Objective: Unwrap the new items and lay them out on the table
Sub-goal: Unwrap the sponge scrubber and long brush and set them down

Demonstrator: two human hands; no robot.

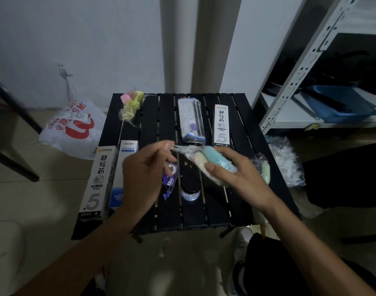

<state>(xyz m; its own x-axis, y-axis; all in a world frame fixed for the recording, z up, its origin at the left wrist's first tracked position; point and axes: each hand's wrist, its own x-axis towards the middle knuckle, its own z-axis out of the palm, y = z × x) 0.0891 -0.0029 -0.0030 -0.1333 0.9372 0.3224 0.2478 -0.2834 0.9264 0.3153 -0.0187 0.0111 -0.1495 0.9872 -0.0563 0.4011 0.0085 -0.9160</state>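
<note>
Above the black slatted table (150, 124), my right hand (236, 171) grips a blue and cream knitted item (215, 161) that is still in its clear plastic wrap. My left hand (144, 167) pinches the loose end of that wrap (182, 148) and holds it taut to the left. Laid out on the table are a blue correction tape (169, 182), a small round jar with a black lid (190, 188), two white refill boxes (97, 180) (221, 124), a blue and white box (124, 174), a clear pencil case pack (190, 120) and a wrapped pink and yellow item (132, 105).
A pale green wrapped item (265, 170) lies at the table's right edge. Crumpled clear plastic (286, 161) is on the floor to the right, and a white bag with red print (73, 127) to the left. A metal shelf holding a blue tray (341, 103) stands at the right.
</note>
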